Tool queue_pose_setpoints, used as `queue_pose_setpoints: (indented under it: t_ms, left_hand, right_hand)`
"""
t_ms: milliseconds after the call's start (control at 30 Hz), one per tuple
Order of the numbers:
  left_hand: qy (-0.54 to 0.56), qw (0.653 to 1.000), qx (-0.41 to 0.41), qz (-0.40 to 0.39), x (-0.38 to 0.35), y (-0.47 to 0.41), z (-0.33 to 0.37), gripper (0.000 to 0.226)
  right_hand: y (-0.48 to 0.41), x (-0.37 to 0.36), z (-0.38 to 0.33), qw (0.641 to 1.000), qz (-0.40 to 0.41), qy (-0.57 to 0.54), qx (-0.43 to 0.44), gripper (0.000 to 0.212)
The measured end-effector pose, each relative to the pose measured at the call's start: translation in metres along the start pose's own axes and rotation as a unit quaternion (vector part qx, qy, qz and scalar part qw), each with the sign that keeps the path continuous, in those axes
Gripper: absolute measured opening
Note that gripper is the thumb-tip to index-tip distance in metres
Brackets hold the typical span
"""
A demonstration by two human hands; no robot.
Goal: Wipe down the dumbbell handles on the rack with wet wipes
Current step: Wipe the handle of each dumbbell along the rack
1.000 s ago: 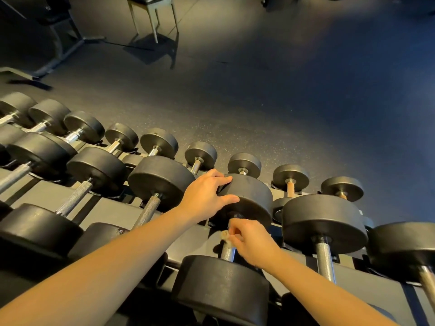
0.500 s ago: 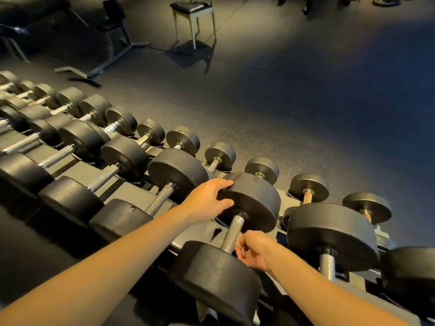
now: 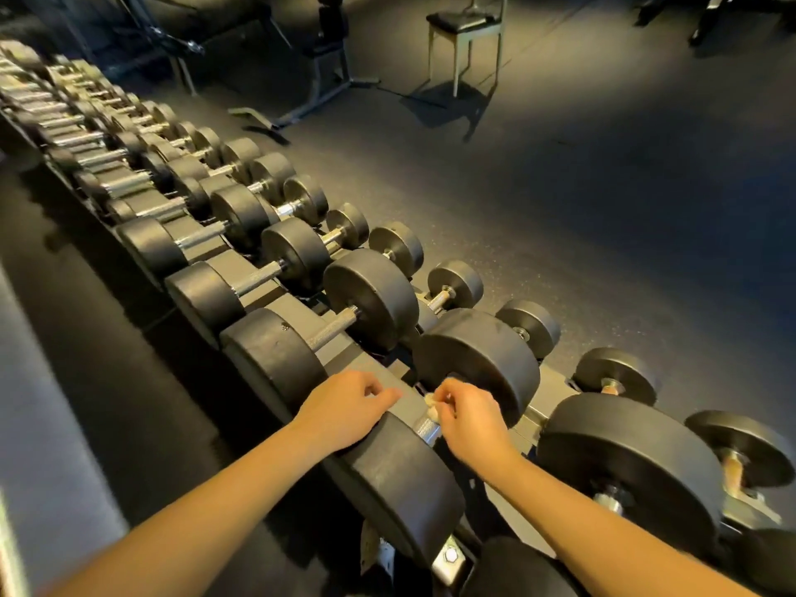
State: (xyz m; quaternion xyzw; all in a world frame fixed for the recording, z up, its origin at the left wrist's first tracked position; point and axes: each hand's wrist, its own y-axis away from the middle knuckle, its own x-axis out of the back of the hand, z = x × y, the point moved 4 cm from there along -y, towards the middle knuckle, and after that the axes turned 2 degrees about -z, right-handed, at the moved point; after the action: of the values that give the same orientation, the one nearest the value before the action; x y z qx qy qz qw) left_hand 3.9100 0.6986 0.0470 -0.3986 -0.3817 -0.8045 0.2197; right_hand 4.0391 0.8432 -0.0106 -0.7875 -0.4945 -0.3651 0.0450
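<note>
Two hands meet at one dumbbell (image 3: 400, 480) on the rack (image 3: 545, 413).
Right hand (image 3: 471, 420) pinches a small pale wipe (image 3: 430, 400) against the steel handle (image 3: 426, 430), between the dumbbell's two black heads, in the rack's nearer row. Left hand (image 3: 344, 407) rests on the edge of the near head, fingers loosely curled, holding nothing. More dumbbells run off in a long line to the left; a chair (image 3: 467, 25) stands on the dark floor beyond.

Gym: dumbbell rack (image 3: 241, 269), weight bench (image 3: 327, 58)
</note>
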Motion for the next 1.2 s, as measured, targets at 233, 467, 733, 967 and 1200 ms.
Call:
queue_pose_setpoints:
  t_ms: [233, 467, 733, 967, 1200]
  left_hand:
    - [0.082, 0.996, 0.019, 0.010, -0.001, 0.022, -0.007, 0.046]
    - [0.012, 0.997, -0.020, 0.080, 0.030, 0.034, -0.011, 0.036]
    - [-0.174, 0.955, -0.148, 0.192, 0.062, 0.024, -0.035, 0.023]
    - [-0.211, 0.940, -0.015, 0.267, 0.088, -0.002, -0.079, 0.087]
    - [0.164, 0.939, 0.049, 0.300, 0.102, -0.022, -0.109, 0.050]
  right_hand:
    - [-0.009, 0.005, -0.018, 0.951, -0.116, 0.210, 0.194, 0.021]
    - [-0.022, -0.009, -0.022, 0.959, -0.132, 0.214, 0.135, 0.017]
    - [-0.011, -0.010, -0.029, 0.935, -0.251, 0.157, 0.194, 0.016]
    - [-0.017, 0.002, -0.026, 0.969, -0.107, 0.212, 0.073, 0.012]
    - [-0.046, 0.001, -0.058, 0.979, -0.198, -0.043, 0.001, 0.014]
